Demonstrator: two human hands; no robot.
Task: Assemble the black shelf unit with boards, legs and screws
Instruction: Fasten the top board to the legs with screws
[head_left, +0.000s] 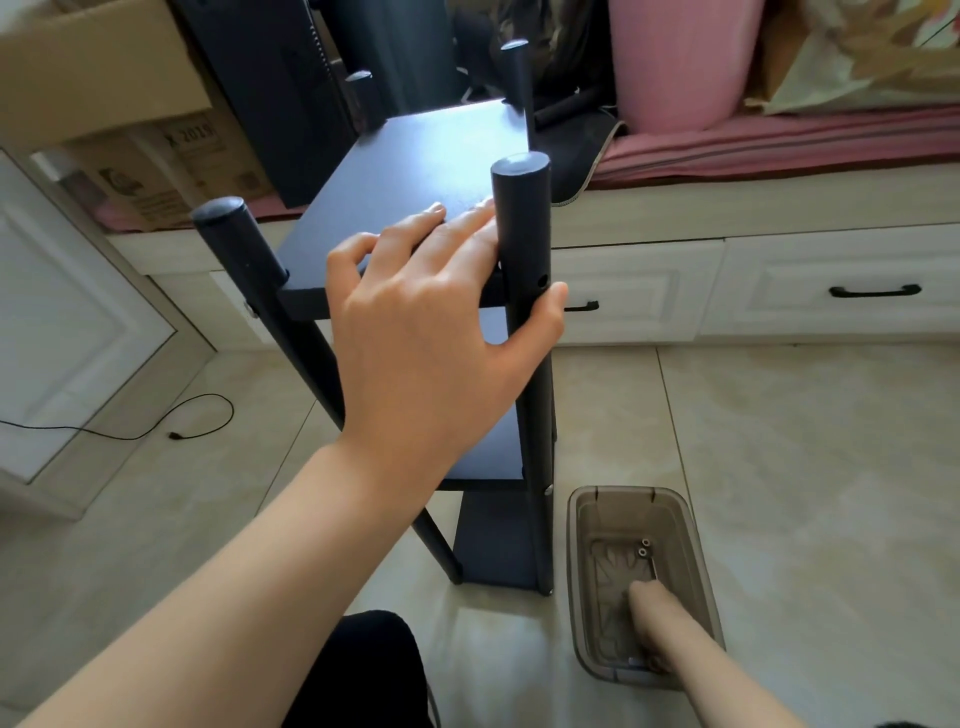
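Tiled floor carries the shelf unit (415, 322); left hand (415, 332) clasps its near-right leg (522, 234), right hand (657, 618) (grip unclear) fishes the tray (582, 571) for screws (644, 548); loosened, the top board could slip.

The tiled floor (779, 441) carries the black shelf unit (498, 540), a translucent brown tub (691, 525) just beside it, and a black cable (156, 426).

left hand (436, 312) grips shelf leg (522, 234) | right hand (654, 618) inside plastic box (582, 571) | 2 screws (644, 548)
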